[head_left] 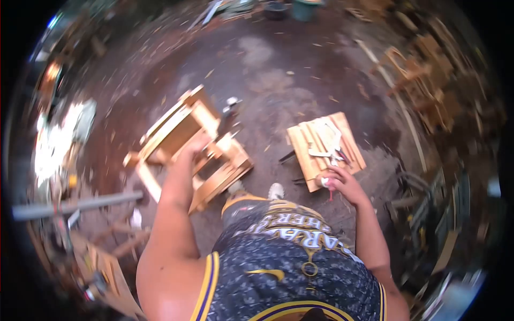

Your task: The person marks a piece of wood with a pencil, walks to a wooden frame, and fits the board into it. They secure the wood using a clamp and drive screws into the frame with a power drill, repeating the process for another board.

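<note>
On my left stands a light-coloured wooden furniture frame (168,131) with rails, flat panels and open gaps, turned at an angle. My left hand (199,142) reaches into its middle and touches a rail; its fingers are blurred and mostly hidden. A dark tool with a pale end (230,109) shows beside the frame. My right hand (342,183) is closed on a small white and pink object (327,183), too blurred to name, at the near edge of a slatted wooden stool top (305,160). White and dark tools (331,147) lie on that top.
A dark, stained floor (257,69) with scattered shavings spreads ahead. Wooden chair parts (415,75) are piled at the right. A grey pipe (80,205) juts in from the left. Dark and green buckets (305,9) stand at the far end. My shoe (276,191) is between frame and stool.
</note>
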Available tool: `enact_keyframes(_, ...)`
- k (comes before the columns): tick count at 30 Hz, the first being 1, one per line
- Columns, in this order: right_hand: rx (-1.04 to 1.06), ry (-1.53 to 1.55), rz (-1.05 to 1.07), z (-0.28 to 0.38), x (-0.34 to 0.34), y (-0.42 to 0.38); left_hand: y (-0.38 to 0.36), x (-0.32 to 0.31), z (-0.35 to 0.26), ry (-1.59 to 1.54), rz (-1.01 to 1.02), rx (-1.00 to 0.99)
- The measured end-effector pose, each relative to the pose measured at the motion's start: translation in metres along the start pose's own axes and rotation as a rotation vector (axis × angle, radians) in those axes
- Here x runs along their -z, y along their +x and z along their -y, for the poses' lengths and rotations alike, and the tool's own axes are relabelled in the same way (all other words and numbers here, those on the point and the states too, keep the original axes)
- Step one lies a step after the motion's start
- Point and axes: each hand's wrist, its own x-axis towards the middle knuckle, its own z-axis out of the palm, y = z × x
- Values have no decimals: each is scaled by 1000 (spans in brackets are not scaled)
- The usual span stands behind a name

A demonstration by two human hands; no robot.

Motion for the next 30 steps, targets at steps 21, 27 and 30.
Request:
enact_keyframes(21, 166, -473, 601, 130, -124, 196, -214, -19, -133, -74, -753, -5)
enact_keyframes(27, 85, -380, 1045, 172, -155, 188, -301, -30, -132, -143, -1022, -43)
enact_keyframes(30, 33, -409, 1327, 186, -182, 173, -333, -62, -111, -412, -1228, -69)
